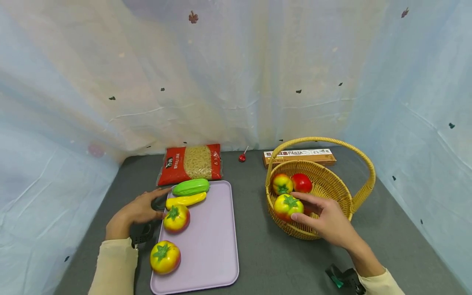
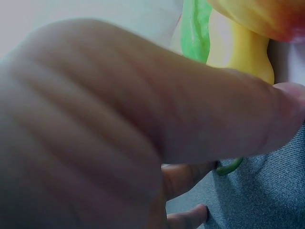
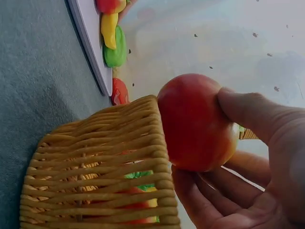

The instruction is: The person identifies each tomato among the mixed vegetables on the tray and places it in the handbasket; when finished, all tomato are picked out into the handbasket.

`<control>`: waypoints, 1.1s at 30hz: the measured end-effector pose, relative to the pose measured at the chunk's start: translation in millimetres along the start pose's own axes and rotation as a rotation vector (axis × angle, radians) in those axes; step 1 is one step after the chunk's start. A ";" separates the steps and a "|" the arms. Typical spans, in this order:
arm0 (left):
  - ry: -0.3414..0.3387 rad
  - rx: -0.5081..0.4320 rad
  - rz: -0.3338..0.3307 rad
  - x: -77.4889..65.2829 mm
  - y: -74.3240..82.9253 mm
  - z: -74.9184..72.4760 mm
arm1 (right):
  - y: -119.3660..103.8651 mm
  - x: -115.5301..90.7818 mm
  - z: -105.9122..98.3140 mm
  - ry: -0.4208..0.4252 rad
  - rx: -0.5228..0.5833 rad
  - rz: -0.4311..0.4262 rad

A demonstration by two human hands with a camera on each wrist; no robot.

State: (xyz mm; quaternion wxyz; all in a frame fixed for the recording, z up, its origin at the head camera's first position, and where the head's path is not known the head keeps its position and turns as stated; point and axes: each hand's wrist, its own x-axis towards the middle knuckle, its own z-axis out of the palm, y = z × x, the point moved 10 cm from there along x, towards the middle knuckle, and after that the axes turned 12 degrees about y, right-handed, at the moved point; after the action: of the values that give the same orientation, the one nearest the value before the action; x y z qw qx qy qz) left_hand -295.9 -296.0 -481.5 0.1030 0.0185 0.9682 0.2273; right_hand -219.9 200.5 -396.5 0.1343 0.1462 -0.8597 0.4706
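Over the left rim of the wicker basket (image 1: 333,192), my right hand (image 1: 328,217) holds a yellow-and-red tomato (image 1: 289,207) with a green leafy top between thumb and fingers. Another such tomato (image 1: 282,184) and a red round fruit (image 1: 302,182) lie inside the basket. My left hand (image 1: 141,208) is at the left edge of the lilac tray (image 1: 210,254), fingers spread. Nearest to it are a green vegetable (image 1: 191,187), a yellow pepper (image 1: 186,200) and a tomato (image 1: 177,218). A curved green stem (image 2: 229,166) shows below the left thumb.
One more tomato (image 1: 165,257) sits at the tray's front left. Behind the tray lies a red pasta bag (image 1: 191,164); a red lollipop (image 1: 242,157) is to its right. A pasta box (image 1: 306,155) lies behind the basket, whose tall handle (image 1: 363,196) arches over it. Curtains surround the grey table.
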 end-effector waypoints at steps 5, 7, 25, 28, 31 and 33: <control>0.000 -0.002 0.004 -0.1 0.3 1.5 | 5.9 10.3 2.9 0.025 -0.092 0.036; -0.003 -0.002 0.000 -0.1 -0.1 2.1 | 8.2 14.0 3.5 0.035 -0.135 0.046; 0.003 0.005 -0.002 -0.1 -0.9 2.3 | -11.5 29.0 19.2 0.069 -0.019 0.013; 0.003 0.003 0.002 -0.2 -0.1 1.1 | -29.5 26.3 34.9 0.023 0.123 -0.032; 0.008 0.003 0.017 -0.3 0.6 0.3 | -47.1 21.6 57.4 -0.049 0.205 -0.077; 0.011 0.003 0.025 -0.4 0.8 0.1 | -58.0 18.6 74.6 -0.105 0.223 -0.103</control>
State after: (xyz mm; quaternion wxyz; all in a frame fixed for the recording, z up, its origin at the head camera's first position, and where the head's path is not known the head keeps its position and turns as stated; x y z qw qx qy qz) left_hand -295.5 -295.2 -481.2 0.0948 0.0296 0.9687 0.2274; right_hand -222.1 105.0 -383.8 0.0960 0.2288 -0.7992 0.5474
